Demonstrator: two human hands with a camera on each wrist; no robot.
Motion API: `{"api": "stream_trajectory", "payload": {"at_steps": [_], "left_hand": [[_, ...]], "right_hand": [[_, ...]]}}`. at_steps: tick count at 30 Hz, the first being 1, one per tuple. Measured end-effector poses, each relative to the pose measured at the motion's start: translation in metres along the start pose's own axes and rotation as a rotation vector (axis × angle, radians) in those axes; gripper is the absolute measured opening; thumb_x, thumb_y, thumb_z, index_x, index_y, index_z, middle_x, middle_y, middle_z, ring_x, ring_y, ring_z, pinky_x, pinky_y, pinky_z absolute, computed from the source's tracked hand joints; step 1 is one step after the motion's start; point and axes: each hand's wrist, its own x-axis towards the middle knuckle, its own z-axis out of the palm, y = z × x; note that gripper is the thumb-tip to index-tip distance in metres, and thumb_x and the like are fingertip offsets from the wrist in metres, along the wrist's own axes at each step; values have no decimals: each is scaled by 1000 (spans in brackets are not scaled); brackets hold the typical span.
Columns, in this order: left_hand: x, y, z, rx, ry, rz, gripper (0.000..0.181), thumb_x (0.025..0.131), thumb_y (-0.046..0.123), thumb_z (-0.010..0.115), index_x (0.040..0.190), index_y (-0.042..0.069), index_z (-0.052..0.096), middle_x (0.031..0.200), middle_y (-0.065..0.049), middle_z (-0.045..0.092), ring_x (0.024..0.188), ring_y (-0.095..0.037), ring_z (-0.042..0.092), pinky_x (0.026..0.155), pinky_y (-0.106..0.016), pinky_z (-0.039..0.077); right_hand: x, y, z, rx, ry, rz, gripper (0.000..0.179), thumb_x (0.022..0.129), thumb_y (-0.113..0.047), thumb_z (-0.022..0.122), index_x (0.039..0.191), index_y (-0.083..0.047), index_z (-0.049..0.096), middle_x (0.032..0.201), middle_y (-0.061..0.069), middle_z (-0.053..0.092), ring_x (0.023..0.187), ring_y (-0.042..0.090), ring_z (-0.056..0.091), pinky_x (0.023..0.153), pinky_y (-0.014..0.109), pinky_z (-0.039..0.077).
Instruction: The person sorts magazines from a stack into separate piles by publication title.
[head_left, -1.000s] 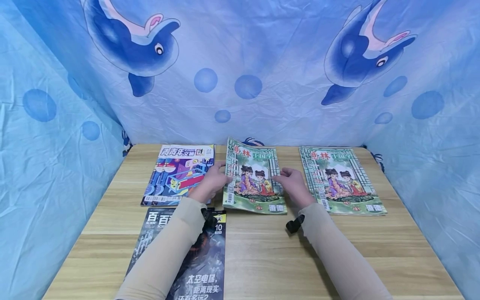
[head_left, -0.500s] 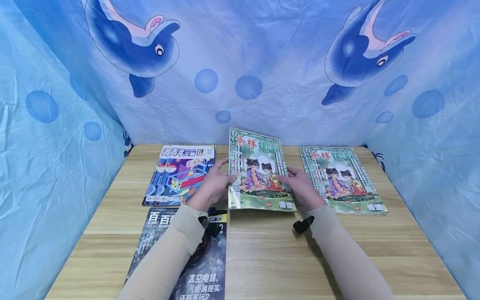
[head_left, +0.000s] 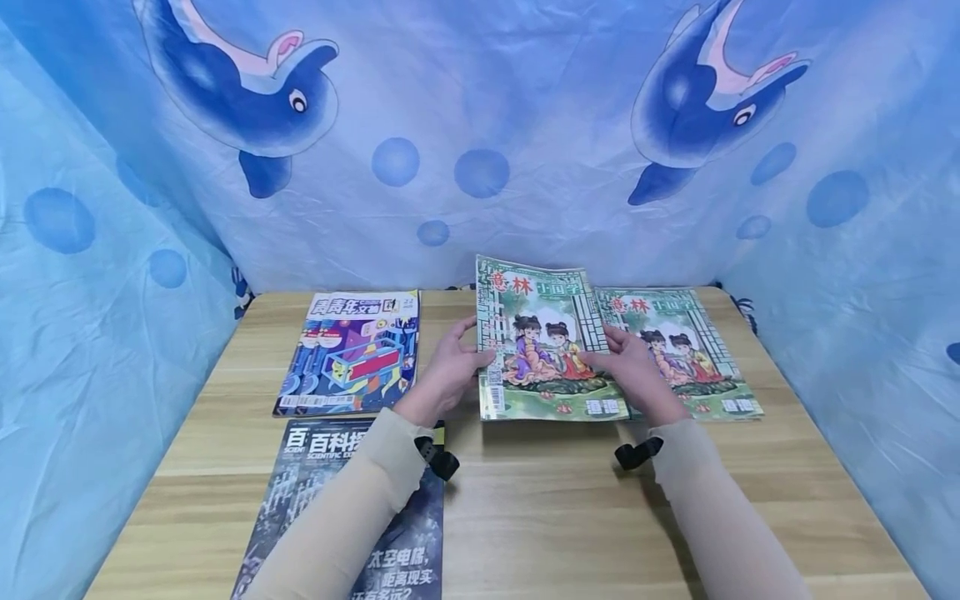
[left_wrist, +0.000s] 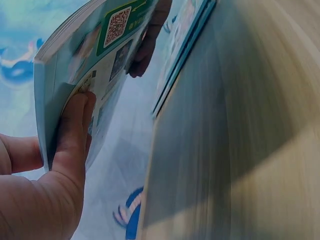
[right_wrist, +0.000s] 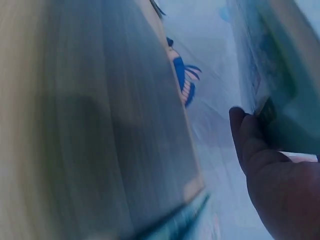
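Observation:
A green magazine (head_left: 547, 333) with two cartoon children on its cover is held raised over the wooden table, tilted toward me. My left hand (head_left: 452, 371) grips its left edge, thumb on the cover side. In the left wrist view, the fingers of that hand (left_wrist: 55, 185) lie on the back cover, near a QR code. My right hand (head_left: 637, 371) grips the opposite edge; in the right wrist view the fingers of this hand (right_wrist: 275, 175) reach under the magazine. Partly covered by the raised one, matching green magazines (head_left: 708, 367) lie on the table at right.
Purple-and-blue magazines (head_left: 367, 358) lie overlapped at the back left of the table (head_left: 540, 525). In front of them are dark science magazines (head_left: 405, 533), partly under my left forearm. A blue dolphin-print curtain (head_left: 525, 100) encloses the back and sides.
Both hands have lifted the green magazine off the table and carried it rightward, so that it now overlaps the matching magazines in the head view.

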Motion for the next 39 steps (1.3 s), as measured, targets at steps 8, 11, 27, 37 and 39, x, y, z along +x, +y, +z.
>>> {"api": "stream_trajectory", "payload": {"at_steps": [8, 11, 27, 37, 39], "left_hand": [[15, -6, 36, -26, -30, -25, 75, 95, -10, 60, 158, 21, 33, 109, -21, 69, 90, -34, 72, 76, -45, 60], [19, -9, 51, -25, -38, -38, 75, 95, -9, 61, 158, 22, 34, 108, -20, 70, 89, -34, 72, 75, -44, 61], [49, -37, 148, 142, -5, 1, 73, 91, -8, 68, 154, 18, 42, 100, -12, 68, 78, -25, 70, 68, -39, 60], [66, -57, 186, 210, 0, 8, 74, 90, -6, 71, 155, 15, 42, 125, -17, 61, 103, -27, 66, 74, -33, 59], [69, -59, 192, 266, 1, 13, 74, 90, -2, 72, 155, 14, 41, 134, -17, 58, 113, -29, 63, 82, -35, 58]], "right_hand": [[-7, 3, -32, -82, 86, 31, 104, 87, -46, 81, 164, -13, 18, 166, 17, 14, 151, 34, 15, 116, 54, 27], [-11, 7, -46, -107, 120, 37, 106, 86, -47, 81, 164, -14, 16, 166, 18, 14, 150, 36, 15, 115, 55, 27], [-28, 28, -121, -164, 197, 21, 96, 96, -34, 73, 162, -2, 11, 154, 27, 37, 126, 38, 52, 89, 31, 55], [-27, 36, -157, -257, 240, 21, 88, 93, -35, 77, 157, 2, 29, 134, 29, 55, 87, 12, 67, 74, 26, 57], [-26, 38, -163, -289, 234, 38, 90, 92, -37, 77, 158, 1, 28, 134, 28, 55, 93, 19, 67, 75, 28, 57]]}}
